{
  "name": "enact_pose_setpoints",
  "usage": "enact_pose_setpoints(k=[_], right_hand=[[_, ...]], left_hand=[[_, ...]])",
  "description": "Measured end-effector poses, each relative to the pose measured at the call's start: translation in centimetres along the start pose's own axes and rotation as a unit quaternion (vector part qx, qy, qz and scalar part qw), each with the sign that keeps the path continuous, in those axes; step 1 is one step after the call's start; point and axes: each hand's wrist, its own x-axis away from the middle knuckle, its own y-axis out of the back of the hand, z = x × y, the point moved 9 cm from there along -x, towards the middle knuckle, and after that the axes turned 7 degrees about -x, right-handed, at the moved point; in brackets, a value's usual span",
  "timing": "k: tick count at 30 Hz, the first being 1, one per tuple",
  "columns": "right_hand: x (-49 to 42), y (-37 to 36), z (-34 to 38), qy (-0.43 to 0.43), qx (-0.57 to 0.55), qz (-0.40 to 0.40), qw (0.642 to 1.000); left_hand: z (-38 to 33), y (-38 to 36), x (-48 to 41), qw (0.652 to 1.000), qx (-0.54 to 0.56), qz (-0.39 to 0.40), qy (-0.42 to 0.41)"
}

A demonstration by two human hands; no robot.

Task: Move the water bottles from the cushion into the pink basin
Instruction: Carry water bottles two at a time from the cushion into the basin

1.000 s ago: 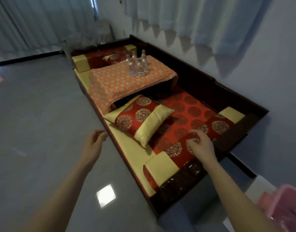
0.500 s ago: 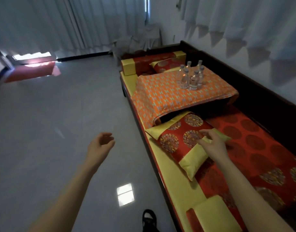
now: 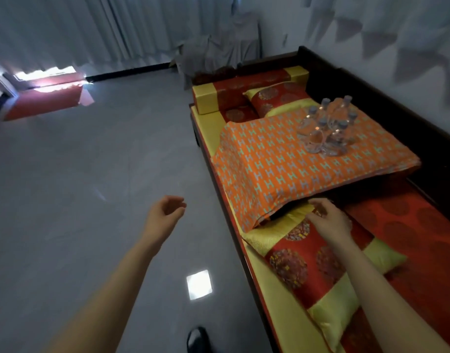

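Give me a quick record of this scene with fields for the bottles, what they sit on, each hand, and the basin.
bottles: cluster of clear plastic water bottles, upright, untouched
support: orange cushion with teal H pattern on the dark wooden daybed
left hand: empty, over the grey floor
right hand: empty, over the red and yellow pillow
basin: not in view

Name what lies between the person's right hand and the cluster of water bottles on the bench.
In the head view, only the orange patterned cushion spans the gap between the right hand and the water bottles; its surface there is bare.
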Motion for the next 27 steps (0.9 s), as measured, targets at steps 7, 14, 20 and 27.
enact_pose_setpoints(k=[7, 14, 20, 27], right_hand=[[-8.2, -3.6, 3.1, -0.015, 0.020, -0.004, 1.000], [-15.5, -5.4, 3.9, -0.094, 0.045, -0.030, 0.994], [-20.3, -4.2, 3.0, -0.162, 0.001, -0.118, 0.980], [-27.1, -3.3, 1.1, -0.183, -0.032, -0.174, 0.967]], left_hand=[[-3.9, -2.7, -14.0, 0.998, -0.014, 0.043, -0.044], [-8.7, -9.3, -28.2, 0.975, -0.063, 0.182, -0.107], [-12.8, -17.0, -36.6, 0.949, -0.072, 0.279, -0.126], [-16.7, -25.5, -44.1, 0.921, -0.108, 0.318, -0.197]])
